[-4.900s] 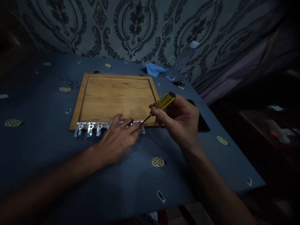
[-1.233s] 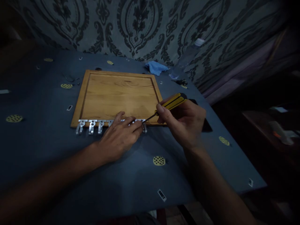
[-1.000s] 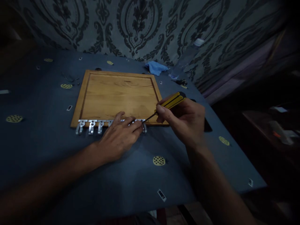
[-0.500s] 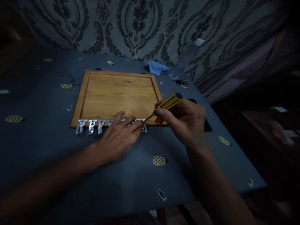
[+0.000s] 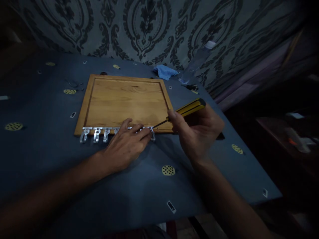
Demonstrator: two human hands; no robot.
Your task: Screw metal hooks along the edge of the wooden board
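A wooden board [image 5: 126,101] with a raised rim lies on the blue tablecloth. Along its near edge runs a metal hook rail [image 5: 96,132] with several silver hooks. My left hand [image 5: 127,146] lies flat on the right part of the rail, fingers stretched out and pressing it down. My right hand [image 5: 199,131] is closed around a yellow-and-black screwdriver [image 5: 185,110]. Its thin shaft slants down to the left, and the tip meets the rail's right end beside my left fingertips.
A crumpled blue cloth [image 5: 164,72] and a clear plastic bottle [image 5: 196,63] lie at the back right near the patterned wall. A dark flat object [image 5: 219,135] sits behind my right hand. The table's right edge [image 5: 271,186] drops off into a dark room.
My right hand has rolled the screwdriver handle, which now lies flatter and points further right. My left hand and the hook rail have stayed in place.
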